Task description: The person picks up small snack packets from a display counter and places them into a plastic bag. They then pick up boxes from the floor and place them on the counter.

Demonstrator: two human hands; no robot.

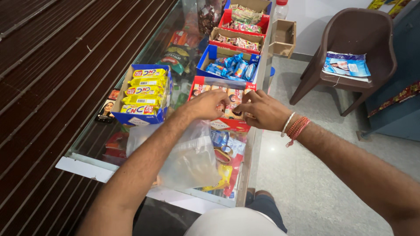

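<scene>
Both my hands reach into a red cardboard box (227, 124) of small packets on a glass counter (94, 135). My left hand (208, 105) has its fingers curled down among the packets, and a clear plastic bag (190, 159) hangs below its wrist. My right hand (262, 109), with bracelets at the wrist, pinches a small packet (234, 98) in the box. Whether the left hand grips a packet or the bag is hidden by its fingers.
A blue box of yellow packets (144, 91) stands left of the red box. Behind it are a blue box of blue sweets (229, 65) and further snack boxes (238, 41). A brown plastic chair (354, 39) with a package stands on the floor at right.
</scene>
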